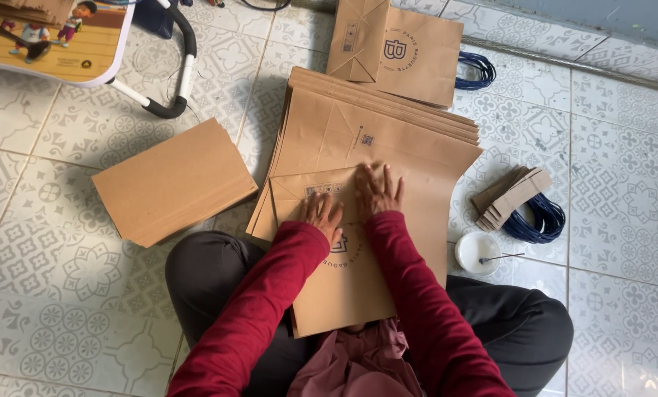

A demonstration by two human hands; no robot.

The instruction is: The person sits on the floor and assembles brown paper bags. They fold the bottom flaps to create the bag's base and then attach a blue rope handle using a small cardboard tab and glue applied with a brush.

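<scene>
Item: flat brown paper bag (344, 279), lying across my lap and overlapping the near edge of the stack of flattened bags (388, 140) on the tiled floor (49, 309). Its long axis ran away from me, the folded bottom end pointing toward the stack and the other end toward my body.

My left hand (323, 213) lay palm down on the bag's far end, fingers (329, 202) flat, stretched out and close together, gripping nothing. My right hand (377, 191) lay just beside it, also flat, fingers slightly spread and pressing on the bag's folded flap; nothing was held.

Relative to the stack:
- second pile of plain brown sheets (173, 180), to its left, well apart.
- two printed bags (402, 51), beyond its far edge.
- bundle of paper strips (509, 198) with blue cord loops (538, 220), to its right.
- small white dish (477, 252) with a stick in it, near its right near corner.
</scene>
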